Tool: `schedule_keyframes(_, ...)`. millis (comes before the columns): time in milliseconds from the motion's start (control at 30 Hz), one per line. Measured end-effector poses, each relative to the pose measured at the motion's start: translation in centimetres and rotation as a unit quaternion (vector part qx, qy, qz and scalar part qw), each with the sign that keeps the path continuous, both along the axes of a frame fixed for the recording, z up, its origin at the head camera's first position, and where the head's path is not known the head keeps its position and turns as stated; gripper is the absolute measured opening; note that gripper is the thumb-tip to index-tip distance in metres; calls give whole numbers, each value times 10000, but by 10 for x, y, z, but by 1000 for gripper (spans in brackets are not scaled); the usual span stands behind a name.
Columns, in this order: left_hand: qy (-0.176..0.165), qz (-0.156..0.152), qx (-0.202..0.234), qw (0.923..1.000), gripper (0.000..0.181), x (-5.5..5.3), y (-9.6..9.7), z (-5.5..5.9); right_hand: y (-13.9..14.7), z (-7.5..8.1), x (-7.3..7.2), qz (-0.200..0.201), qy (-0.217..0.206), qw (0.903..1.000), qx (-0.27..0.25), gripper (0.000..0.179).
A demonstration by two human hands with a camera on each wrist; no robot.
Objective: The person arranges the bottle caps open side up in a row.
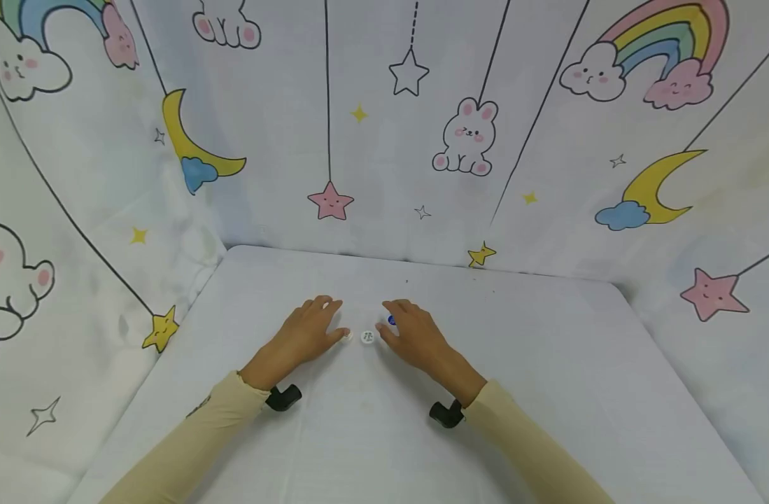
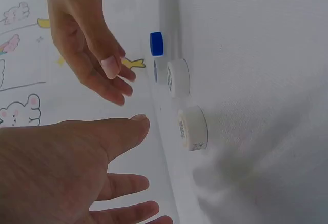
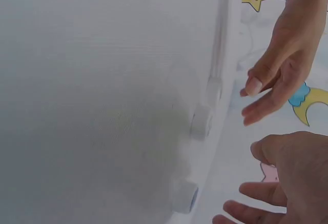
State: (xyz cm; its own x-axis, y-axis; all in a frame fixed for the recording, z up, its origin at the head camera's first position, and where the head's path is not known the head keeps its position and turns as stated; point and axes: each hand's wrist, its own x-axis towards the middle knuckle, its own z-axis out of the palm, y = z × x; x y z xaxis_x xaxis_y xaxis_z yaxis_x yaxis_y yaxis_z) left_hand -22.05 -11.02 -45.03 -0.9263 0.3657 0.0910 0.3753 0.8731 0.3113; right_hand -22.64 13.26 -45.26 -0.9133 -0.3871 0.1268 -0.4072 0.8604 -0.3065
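Between the two hands a small, thick white disc [image 1: 368, 337] with dark print on its top lies on the white table. Another white disc [image 2: 193, 127] lies closest to my left hand [image 1: 305, 332], partly covered by the thumb in the head view. My left hand hovers above it, fingers loosely extended and holding nothing. Opposite, my right hand [image 1: 415, 339] is held the same way, with nothing in its grasp. A blue disc [image 2: 156, 43] shows partly between its thumb and fingers in the head view. One more pale disc [image 2: 159, 70] is half hidden behind the printed one.
The white table [image 1: 365, 448] stretches out around the hands and toward the body. Behind it hangs a white cloth [image 1: 283, 140] printed with stars, moons, rainbows and animals, which also runs up both sides. Dark wrist-worn devices [image 1: 285, 397] sit beneath both wrists.
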Motion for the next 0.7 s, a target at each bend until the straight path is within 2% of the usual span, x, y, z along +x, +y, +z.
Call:
schedule_keyframes(267,-37,-138,-130,9998,58,-1,-2,-6,-13,-3,-4,521,148,9985,28,46)
schedule_keyframes(467,-129,-230,-169,9995,53,-3,-2,-8,-27,-8,-7,612,-103,9978,229,46)
schedule_keyframes(700,8,-355,-121,9993,46,-3,0,-12,-39,-13,-8,728,-31,9968,343,43)
